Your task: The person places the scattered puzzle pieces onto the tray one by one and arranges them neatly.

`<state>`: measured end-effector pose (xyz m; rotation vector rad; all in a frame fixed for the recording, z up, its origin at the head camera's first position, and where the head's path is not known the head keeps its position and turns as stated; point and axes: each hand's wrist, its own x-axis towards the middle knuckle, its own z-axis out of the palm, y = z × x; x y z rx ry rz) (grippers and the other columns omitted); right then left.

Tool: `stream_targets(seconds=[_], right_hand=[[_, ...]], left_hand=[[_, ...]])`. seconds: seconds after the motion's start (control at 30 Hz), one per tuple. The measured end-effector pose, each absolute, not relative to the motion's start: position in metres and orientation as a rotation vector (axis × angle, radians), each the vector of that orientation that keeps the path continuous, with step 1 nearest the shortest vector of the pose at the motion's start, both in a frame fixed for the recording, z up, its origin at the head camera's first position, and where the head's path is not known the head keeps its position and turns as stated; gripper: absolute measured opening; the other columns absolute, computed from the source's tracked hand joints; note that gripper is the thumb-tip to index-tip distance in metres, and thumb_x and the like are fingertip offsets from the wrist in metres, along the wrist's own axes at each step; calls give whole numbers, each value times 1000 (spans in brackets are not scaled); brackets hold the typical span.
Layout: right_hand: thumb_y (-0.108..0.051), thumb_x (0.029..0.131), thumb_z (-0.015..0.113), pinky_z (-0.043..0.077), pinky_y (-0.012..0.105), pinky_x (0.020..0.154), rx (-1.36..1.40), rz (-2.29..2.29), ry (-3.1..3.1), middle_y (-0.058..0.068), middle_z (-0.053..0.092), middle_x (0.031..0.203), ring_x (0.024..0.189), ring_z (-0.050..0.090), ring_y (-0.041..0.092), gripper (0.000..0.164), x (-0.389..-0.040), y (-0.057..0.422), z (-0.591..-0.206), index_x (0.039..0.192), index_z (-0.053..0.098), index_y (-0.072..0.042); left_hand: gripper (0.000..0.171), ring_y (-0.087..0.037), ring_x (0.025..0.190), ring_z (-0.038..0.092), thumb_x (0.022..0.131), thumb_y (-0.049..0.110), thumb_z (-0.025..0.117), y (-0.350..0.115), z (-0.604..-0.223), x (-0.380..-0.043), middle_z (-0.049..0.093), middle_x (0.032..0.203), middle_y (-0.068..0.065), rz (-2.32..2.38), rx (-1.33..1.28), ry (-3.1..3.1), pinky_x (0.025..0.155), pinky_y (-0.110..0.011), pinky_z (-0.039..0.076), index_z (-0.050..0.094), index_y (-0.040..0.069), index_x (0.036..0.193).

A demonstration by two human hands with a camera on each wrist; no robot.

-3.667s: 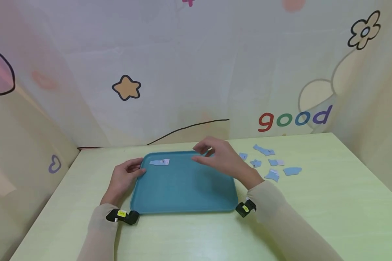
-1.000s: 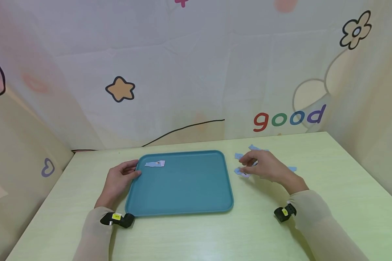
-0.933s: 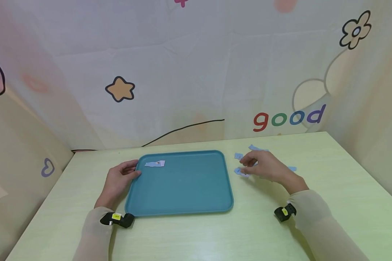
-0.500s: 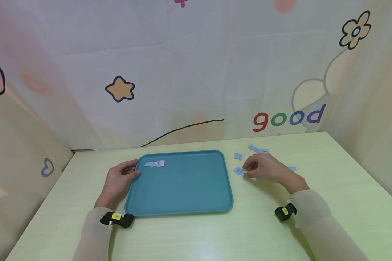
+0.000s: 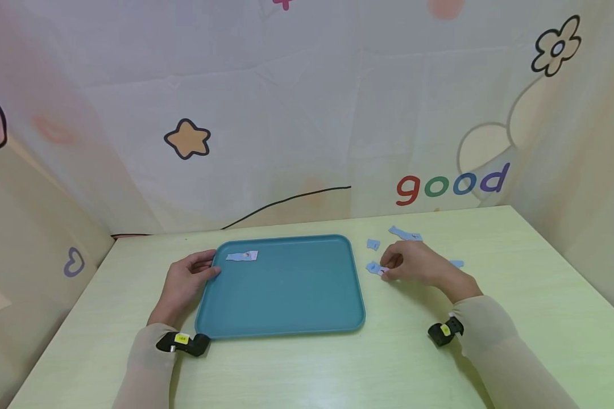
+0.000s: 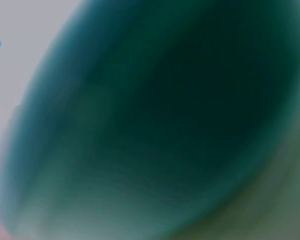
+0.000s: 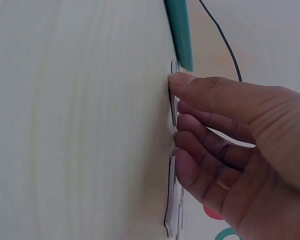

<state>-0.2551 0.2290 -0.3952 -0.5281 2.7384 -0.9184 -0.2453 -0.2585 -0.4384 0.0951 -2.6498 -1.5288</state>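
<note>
At the upper left side of a teal tray (image 5: 286, 336), my left hand (image 5: 181, 287) holds the rim, thumb toward the inside. A narrow light-blue puzzle piece (image 5: 241, 257) with a whitish end lies in the tray's upper left corner. Right of the tray, my right hand (image 5: 414, 264) pinches the right end of a wavy-edged blue puzzle piece (image 5: 372, 267) flat on the table. Seen from the right wrist, the thumb (image 7: 182, 80) touches that piece's edge, with the curled fingers behind it. The tray blurs over most of the left wrist view.
A small square piece (image 5: 373, 244) and a longer piece (image 5: 405, 234) lie beyond my right hand. Part of another piece (image 5: 457, 263) shows past the wrist; the hand hides others. A printed curtain (image 5: 286, 125) stands behind the table's far edge.
My right hand went from above the tray to the pieces on the right. Its fingertips have since drawn together at one piece's right end. The left hand stays at the tray.
</note>
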Motion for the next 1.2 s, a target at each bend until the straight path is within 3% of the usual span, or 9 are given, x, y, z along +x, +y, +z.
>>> stream_targets(seconds=[0.6, 1.2], right_hand=[[-8, 90, 83, 55, 34, 78, -579, -904, 2741, 2, 68, 92, 86, 61, 20, 14, -254, 230, -395, 99, 73, -4], [-8, 92, 82, 56, 37, 85, -604, -925, 2748, 3, 68, 97, 91, 61, 21, 18, -253, 230, -395, 104, 70, -3]], left_hand=[[50, -33, 126, 60, 103, 11, 71, -258, -439, -246, 63, 138, -21, -1537, 107, -2650, 94, -17, 52, 58, 0, 150], [50, -33, 126, 59, 104, 12, 71, -257, -438, -245, 63, 139, -21, -1575, 115, -2633, 93, -17, 52, 57, 0, 150]])
